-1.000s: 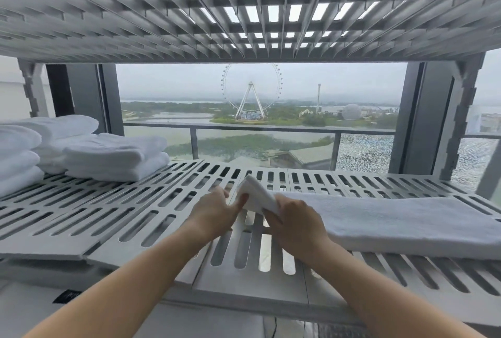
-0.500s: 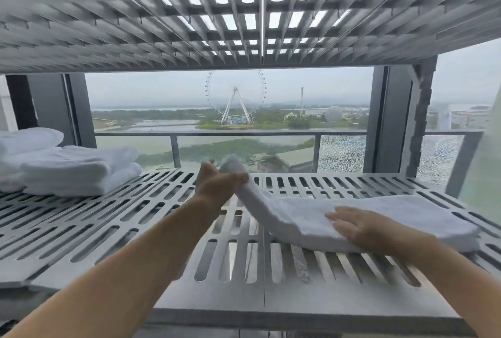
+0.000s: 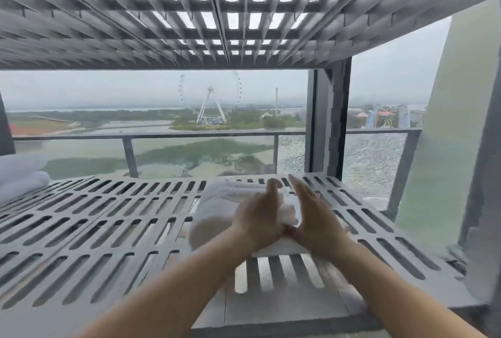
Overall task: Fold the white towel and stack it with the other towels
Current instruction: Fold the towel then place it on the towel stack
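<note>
Head view: white towel [image 3: 217,213], spread long half a second ago, is now doubled over on the slotted shelf [image 3: 108,218], left hand [image 3: 257,218] and right hand [image 3: 314,218] open, pressing it; folded stack [image 3: 19,183] far left, stacking not yet done.

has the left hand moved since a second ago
Yes. The left hand has gone rightward along the slatted shelf, carrying the towel end over; it now sits beside the right hand on the folded towel.
</note>
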A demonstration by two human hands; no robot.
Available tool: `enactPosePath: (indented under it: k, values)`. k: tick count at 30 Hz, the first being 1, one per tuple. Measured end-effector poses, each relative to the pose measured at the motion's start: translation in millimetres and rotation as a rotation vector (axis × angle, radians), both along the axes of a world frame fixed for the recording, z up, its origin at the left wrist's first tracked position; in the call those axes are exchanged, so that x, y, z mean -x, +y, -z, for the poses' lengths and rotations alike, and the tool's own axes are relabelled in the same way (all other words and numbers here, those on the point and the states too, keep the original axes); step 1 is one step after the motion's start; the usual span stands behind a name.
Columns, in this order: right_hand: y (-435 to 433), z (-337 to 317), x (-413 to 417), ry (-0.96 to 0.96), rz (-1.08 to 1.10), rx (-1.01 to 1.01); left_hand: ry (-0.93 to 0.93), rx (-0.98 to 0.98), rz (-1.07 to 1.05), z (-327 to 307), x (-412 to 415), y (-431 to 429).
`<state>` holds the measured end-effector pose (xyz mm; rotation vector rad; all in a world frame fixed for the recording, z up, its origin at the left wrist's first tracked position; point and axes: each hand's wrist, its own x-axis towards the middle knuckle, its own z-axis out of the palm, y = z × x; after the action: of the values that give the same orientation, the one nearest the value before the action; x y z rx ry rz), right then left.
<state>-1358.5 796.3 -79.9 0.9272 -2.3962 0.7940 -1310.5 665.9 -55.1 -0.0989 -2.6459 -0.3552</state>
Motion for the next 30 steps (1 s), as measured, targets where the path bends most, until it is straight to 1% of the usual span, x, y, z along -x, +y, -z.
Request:
enactPosePath:
  k: [2,4,7,8,9,11,12,14,16,17,19,21,22,24,27,28,30]
  values:
    - [-6,-2,3,0.046,-0.122,0.015,0.058,0.032,-0.015,6,-3,-3]
    - [-12,-2,3,0.083,-0.15,-0.006,0.129,0.086,-0.029,10,-14,-17]
    - [-15,-2,8,0.139,-0.064,0.031,0.219,0.231,-0.162,17,-33,-44]
    - [-13,-4,10,0.159,-0.007,0.061,0.232,0.232,-0.226,18,-39,-53]
    - [-11,-5,12,0.177,0.057,0.083,0.226,0.193,-0.286,19,-44,-60]
    - [-2,-8,14,0.192,0.15,0.098,0.18,0.015,-0.341,23,-49,-69]
    - [1,-8,14,0.186,0.175,0.077,0.151,-0.08,-0.347,25,-50,-70]
    - [3,-6,8,0.161,0.225,-0.052,0.134,-0.194,-0.345,29,-50,-69]
    - [-4,-4,0,0.199,0.247,-0.232,0.156,-0.217,-0.342,30,-49,-67]
    - [-11,-4,-4,0.235,0.211,-0.297,0.169,-0.221,-0.34,30,-49,-67]
    - [-30,-3,-12,0.269,0.112,-0.375,0.194,-0.236,-0.319,28,-48,-68]
    - [-45,-1,-18,0.212,0.094,-0.4,0.21,-0.242,-0.28,29,-50,-71]
    - [-48,0,-18,0.203,0.112,-0.38,0.209,-0.234,-0.262,29,-51,-74]
    - [-45,0,-18,0.275,0.183,-0.315,0.197,-0.179,-0.239,29,-52,-79]
    - [-34,0,-17,0.399,0.307,-0.23,0.145,-0.003,-0.232,31,-50,-87]
    - [-33,1,-17,0.446,0.34,-0.243,0.136,0.036,-0.228,34,-50,-88]
    - [-35,2,-20,0.517,0.385,-0.281,0.152,0.048,-0.213,39,-49,-91]
